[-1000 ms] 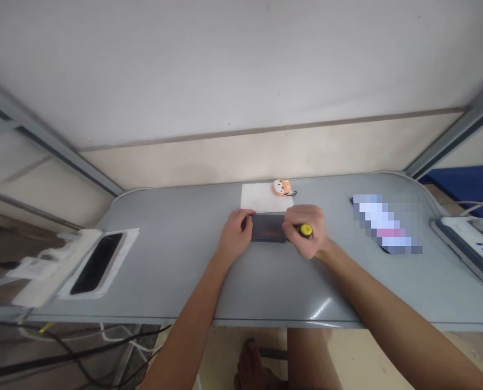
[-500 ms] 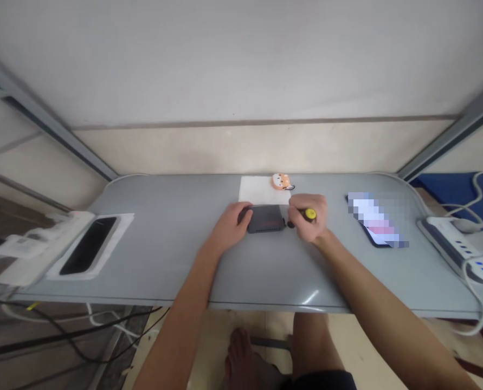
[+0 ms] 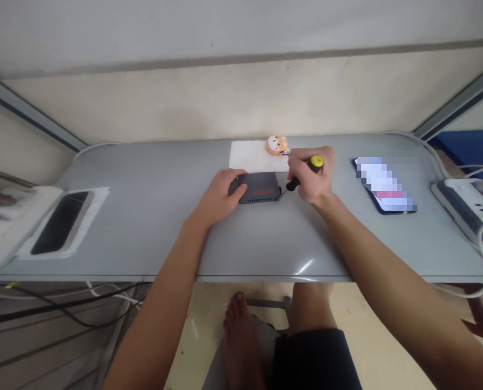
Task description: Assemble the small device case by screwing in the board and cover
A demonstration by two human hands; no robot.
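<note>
Bearing box (image 3: pixel 261 187): grey desk (image 3: pixel 155 216) nr wall (image 3: pixel 208 103)

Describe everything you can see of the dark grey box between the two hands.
The dark grey box is flat, rectangular and matte, plastic by its look. It lies flat on the grey table, just in front of a white sheet. The side facing the camera shows a row of reddish marks, too small to read. The left hand grips its left end. The screwdriver in the right hand points at its right end; whether it touches is unclear.
</note>
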